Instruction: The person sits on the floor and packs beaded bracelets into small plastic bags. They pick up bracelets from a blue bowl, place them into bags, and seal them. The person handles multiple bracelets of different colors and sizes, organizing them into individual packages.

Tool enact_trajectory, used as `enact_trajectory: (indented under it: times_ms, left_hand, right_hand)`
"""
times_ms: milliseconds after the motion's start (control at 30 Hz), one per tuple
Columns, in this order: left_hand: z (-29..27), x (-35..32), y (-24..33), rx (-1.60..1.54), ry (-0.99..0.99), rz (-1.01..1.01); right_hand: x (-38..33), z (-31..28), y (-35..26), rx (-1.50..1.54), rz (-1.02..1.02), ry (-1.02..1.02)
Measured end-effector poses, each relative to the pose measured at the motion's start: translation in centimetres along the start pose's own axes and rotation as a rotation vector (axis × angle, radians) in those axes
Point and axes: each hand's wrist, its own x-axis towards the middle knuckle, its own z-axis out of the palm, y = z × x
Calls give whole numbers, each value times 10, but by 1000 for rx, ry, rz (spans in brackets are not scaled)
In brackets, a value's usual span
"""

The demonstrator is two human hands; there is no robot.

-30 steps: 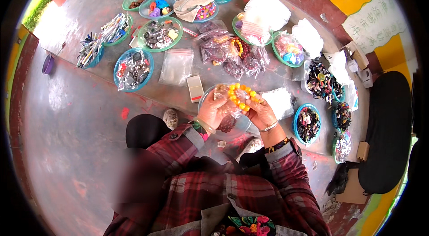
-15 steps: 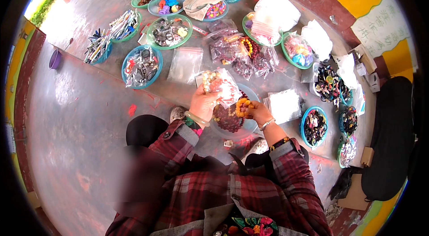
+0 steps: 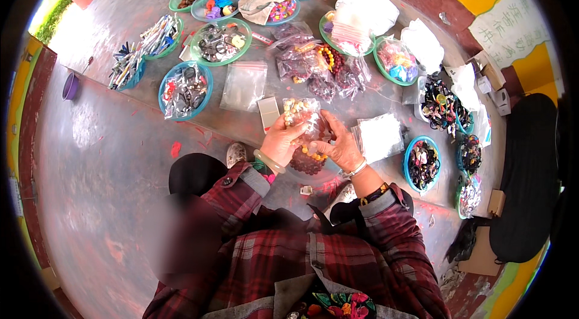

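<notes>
In front of me, my left hand (image 3: 281,143) is closed on a clear plastic bag of pale beads (image 3: 299,111). My right hand (image 3: 342,149) meets the bag's right side, its index finger stretched up along it and the thumb lower down. Just beneath the thumb show yellow-orange beads (image 3: 312,154); whether they hang from the hand or lie in the bowl I cannot tell. Under both hands stands a translucent bowl (image 3: 329,173) with dark red bead strings (image 3: 307,164), partly hidden by the hands and bag.
Flat clear bags (image 3: 244,86) lie ahead left, others (image 3: 379,138) at right. A small pale box (image 3: 268,114) sits by my left hand. Beyond are bagged bead strings (image 3: 322,65) and bowls of pens (image 3: 158,38), keyring-like pieces (image 3: 222,42) and dark cords (image 3: 423,165).
My right hand has moved up and left to the bag, its fingers now spread along it; the yellow-orange beads it gripped now sit lower. The bag has tilted more upright, uncovering the small pale box.
</notes>
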Motion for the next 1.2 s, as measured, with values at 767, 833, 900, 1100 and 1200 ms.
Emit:
enact_trajectory:
  times_ms: [767,833,900,1100,1200]
  left_hand:
    - [-13,5,11,-39,85,107]
    - [-4,2,17,-25,111,117]
    - [4,1,24,-17,112,126]
    - [-1,2,24,-84,165,122]
    - [-6,4,23,-75,160,122]
  right_hand:
    - [4,-16,1,1388,254,55]
    - [4,-20,5,1386,254,33]
    - [5,-21,8,1391,264,121]
    - [5,-25,19,1144,208,150]
    - [7,-31,21,1161,336,96]
